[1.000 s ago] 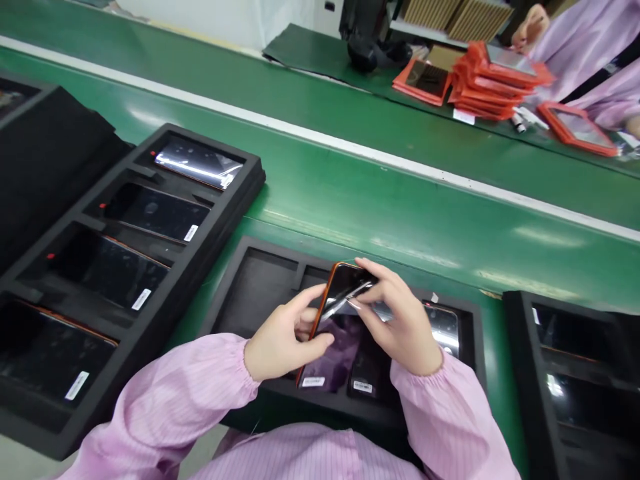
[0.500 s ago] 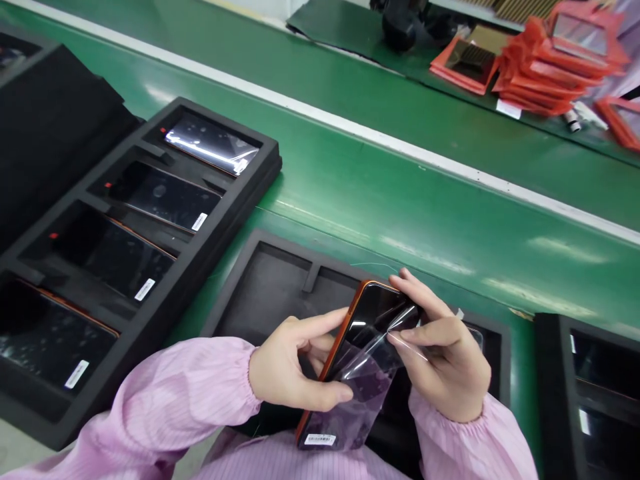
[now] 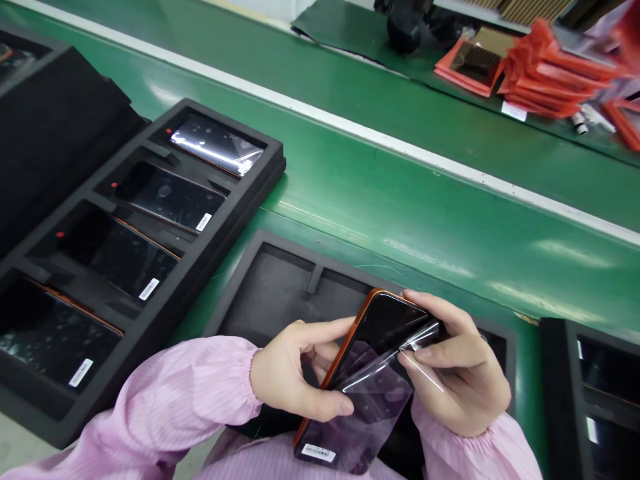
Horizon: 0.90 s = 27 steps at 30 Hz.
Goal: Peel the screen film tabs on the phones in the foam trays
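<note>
An orange-edged phone [image 3: 385, 313] with a black glossy screen is held tilted in front of my body. My left hand [image 3: 300, 373] grips its left edge, with the thumb lying over the screen side. Clear protective film [image 3: 370, 393] covers the lower screen and is lifted and creased toward the upper right. My right hand [image 3: 457, 360] pinches the film between thumb and finger, while another finger rests at the phone's top edge. A small white barcode label [image 3: 319, 453] shows at the lower end. Beneath the hands lies a black foam tray [image 3: 270, 287], partly hidden by them.
At left, a foam tray [image 3: 250, 213] holds several phones with white labels and red tabs. A dark foam stack [image 3: 55, 133] stands behind it. Another phone tray [image 3: 557, 373] is at right. Red frames [image 3: 545, 77] are piled at the far side of the green bench [image 3: 350, 180].
The phone and both hands sit slightly lower and farther right in view. My right hand has drawn the film a little farther right. The left hand keeps its hold.
</note>
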Each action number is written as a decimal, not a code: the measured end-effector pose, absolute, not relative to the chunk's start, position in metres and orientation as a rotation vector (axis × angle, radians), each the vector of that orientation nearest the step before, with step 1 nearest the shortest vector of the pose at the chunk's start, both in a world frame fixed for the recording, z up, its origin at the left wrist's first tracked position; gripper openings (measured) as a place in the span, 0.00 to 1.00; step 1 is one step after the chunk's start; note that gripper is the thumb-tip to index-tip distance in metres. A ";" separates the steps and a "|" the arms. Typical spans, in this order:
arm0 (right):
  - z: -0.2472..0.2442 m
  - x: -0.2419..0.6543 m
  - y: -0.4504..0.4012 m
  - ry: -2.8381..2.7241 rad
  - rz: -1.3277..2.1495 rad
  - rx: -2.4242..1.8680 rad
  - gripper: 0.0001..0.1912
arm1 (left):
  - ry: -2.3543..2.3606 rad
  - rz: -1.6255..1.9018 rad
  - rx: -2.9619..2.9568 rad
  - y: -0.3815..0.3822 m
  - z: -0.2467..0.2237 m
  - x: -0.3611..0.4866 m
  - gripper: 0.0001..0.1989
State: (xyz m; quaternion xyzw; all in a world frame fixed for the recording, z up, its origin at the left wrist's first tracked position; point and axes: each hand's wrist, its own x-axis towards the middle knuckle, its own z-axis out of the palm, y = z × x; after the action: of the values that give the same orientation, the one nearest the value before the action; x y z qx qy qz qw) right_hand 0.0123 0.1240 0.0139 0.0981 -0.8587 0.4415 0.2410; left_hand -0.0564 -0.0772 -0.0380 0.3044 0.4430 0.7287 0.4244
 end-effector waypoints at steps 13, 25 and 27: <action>0.023 0.017 0.126 -2.375 1.093 0.362 0.15 | 1.130 1.827 0.801 -0.077 -0.037 -0.056 0.36; 0.024 0.016 0.125 -2.365 1.106 0.409 0.16 | 1.136 1.811 0.836 -0.077 -0.038 -0.056 0.36; 0.024 0.015 0.125 -2.367 1.110 0.392 0.15 | 1.115 1.816 0.817 -0.077 -0.038 -0.057 0.36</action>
State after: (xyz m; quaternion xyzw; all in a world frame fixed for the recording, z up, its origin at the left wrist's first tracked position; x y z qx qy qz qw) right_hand 0.0146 0.1250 0.0242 0.1436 -0.8678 0.4069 0.2463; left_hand -0.0566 -0.0769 -0.0378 0.3256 0.4441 0.7233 0.4166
